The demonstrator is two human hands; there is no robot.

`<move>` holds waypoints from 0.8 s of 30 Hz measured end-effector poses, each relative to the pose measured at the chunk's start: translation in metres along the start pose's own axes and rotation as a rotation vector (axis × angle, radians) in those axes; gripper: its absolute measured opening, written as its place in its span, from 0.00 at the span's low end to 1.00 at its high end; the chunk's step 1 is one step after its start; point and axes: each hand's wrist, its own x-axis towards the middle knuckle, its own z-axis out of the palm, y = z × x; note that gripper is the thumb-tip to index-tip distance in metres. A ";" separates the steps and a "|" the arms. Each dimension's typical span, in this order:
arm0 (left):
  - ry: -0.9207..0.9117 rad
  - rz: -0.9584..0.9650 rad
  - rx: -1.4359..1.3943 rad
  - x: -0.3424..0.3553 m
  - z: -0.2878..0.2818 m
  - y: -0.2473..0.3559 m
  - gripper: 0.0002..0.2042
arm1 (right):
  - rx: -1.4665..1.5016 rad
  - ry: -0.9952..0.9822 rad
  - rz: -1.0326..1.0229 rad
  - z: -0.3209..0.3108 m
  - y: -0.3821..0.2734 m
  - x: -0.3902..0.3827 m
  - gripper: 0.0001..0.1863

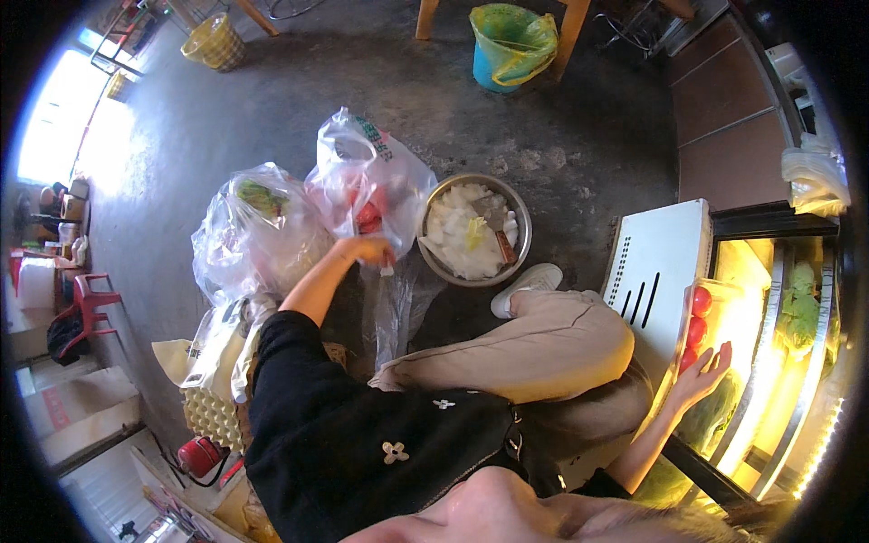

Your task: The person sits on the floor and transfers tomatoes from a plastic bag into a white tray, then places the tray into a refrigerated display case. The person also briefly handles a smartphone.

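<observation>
My left hand (369, 252) is closed at the near edge of a white, see-through plastic bag (335, 154) with red things inside. From its fingers a strip of clear plastic bag (387, 312) trails down toward my knee. My right hand (701, 376) reaches into the lit fridge (724, 299), fingers spread, beside a row of red tomatoes (697, 330) in a clear container. Nothing shows in that hand.
Right of the bags stands a metal bowl (520, 258) of white pieces. Another plastic bag (235, 244) with greens sits left, near egg trays (210, 416). A white panel (650, 262) stands at the fridge. Farther off is a blue bin (493, 72) with a yellow-green liner.
</observation>
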 end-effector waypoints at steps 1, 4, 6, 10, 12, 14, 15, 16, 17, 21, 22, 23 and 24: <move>0.094 0.019 0.216 -0.002 0.004 0.015 0.19 | 0.005 -0.017 -0.007 -0.001 -0.019 -0.004 0.21; 0.419 -0.061 0.699 -0.012 0.006 0.026 0.15 | 0.121 -0.094 0.022 0.014 -0.056 -0.008 0.21; 1.015 0.048 0.162 -0.011 -0.016 0.001 0.16 | 0.217 -0.169 0.058 0.022 -0.082 -0.011 0.21; 1.350 -0.362 0.262 -0.048 -0.067 -0.010 0.25 | 0.211 -0.210 -0.133 0.044 -0.078 -0.011 0.20; 1.132 -0.759 0.180 -0.059 -0.081 -0.004 0.44 | 0.157 -0.231 -0.111 0.043 -0.087 -0.015 0.21; 1.096 -0.670 0.105 -0.062 -0.087 0.000 0.47 | 0.138 -0.241 -0.094 0.043 -0.092 -0.022 0.21; 1.080 -0.640 0.060 -0.069 -0.086 -0.011 0.49 | 0.160 -0.260 -0.092 0.046 -0.094 -0.022 0.21; 1.195 -0.512 0.120 -0.067 -0.081 -0.028 0.45 | 0.182 -0.287 -0.094 0.048 -0.095 -0.020 0.21; 1.326 -0.396 0.222 -0.065 -0.075 -0.044 0.27 | 0.203 -0.313 -0.094 0.049 -0.097 -0.019 0.22; 1.328 -0.325 0.067 -0.052 -0.084 -0.041 0.17 | 0.250 -0.348 -0.067 0.060 -0.095 -0.015 0.21; 1.377 -0.326 0.006 -0.049 -0.091 -0.021 0.15 | 0.239 -0.352 -0.079 0.057 -0.099 -0.015 0.22; 1.475 -0.235 -0.004 -0.046 -0.097 -0.004 0.13 | 0.232 -0.347 -0.066 0.053 -0.098 -0.017 0.22; 1.573 -0.141 -0.017 -0.047 -0.099 0.014 0.12 | 0.227 -0.342 -0.054 0.049 -0.097 -0.020 0.22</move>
